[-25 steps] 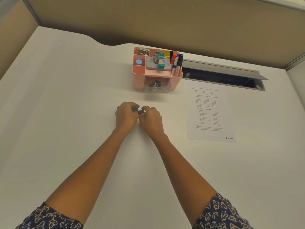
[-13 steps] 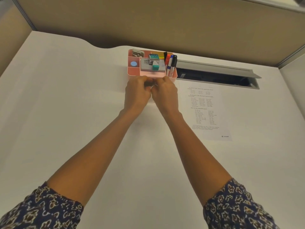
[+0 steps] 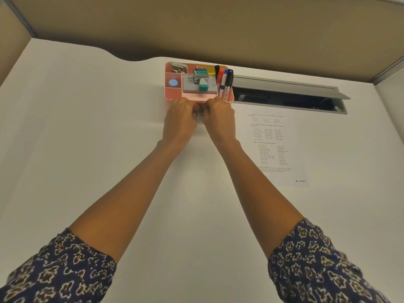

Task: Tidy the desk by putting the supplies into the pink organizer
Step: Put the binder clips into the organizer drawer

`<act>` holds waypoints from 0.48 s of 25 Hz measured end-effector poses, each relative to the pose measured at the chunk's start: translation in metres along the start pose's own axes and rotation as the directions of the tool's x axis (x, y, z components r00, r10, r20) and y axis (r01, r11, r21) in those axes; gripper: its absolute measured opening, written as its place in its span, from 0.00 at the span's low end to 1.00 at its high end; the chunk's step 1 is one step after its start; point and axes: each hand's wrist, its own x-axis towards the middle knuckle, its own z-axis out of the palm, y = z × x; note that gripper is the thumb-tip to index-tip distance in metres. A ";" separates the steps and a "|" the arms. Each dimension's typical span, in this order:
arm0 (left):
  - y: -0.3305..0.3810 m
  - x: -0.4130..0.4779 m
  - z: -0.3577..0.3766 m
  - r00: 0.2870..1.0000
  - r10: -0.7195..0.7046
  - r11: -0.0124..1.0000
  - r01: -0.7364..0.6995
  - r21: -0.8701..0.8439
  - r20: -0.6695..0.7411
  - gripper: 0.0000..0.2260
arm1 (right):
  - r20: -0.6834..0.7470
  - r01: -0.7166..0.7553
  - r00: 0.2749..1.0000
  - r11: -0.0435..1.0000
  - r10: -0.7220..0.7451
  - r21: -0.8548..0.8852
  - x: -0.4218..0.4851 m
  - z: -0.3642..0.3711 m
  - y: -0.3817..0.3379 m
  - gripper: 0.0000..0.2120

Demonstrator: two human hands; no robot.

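The pink plastic desk organizer (image 3: 172, 95) is set at the far edge of the white desk (image 3: 87, 149), its long axis running left to right and its front turned toward the person. "E-mail" can be read on the printed white paper sheet (image 3: 282, 149) just right of it. Both arms are stretched forward, and small dark metal clips (image 3: 199, 110) are pinched between the curled left hand (image 3: 180, 119) and right hand (image 3: 219, 119) against the organizer's front.

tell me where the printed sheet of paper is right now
In the head view the printed sheet lies flat on the white desk, right of the right hand, just in front of the open cable tray.
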 end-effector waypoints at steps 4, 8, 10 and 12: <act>-0.003 0.004 -0.001 0.991 -0.034 0.999 0.036 -0.015 0.127 0.13 | 0.032 0.025 0.999 1.000 -0.025 0.009 0.003 0.006 0.003 0.12; -0.004 0.009 0.003 0.963 -0.106 0.993 0.117 -0.030 0.248 0.16 | 0.125 -0.053 0.991 0.998 0.047 0.045 0.007 0.011 0.009 0.15; -0.004 0.008 0.001 0.964 -0.064 0.997 0.075 -0.030 0.257 0.16 | 0.098 0.005 0.995 1.000 -0.003 -0.013 0.008 0.011 0.010 0.15; -0.005 0.003 -0.004 0.977 0.037 0.999 -0.034 -0.016 0.210 0.15 | 0.048 0.110 0.993 0.990 -0.106 -0.085 0.008 0.011 0.011 0.15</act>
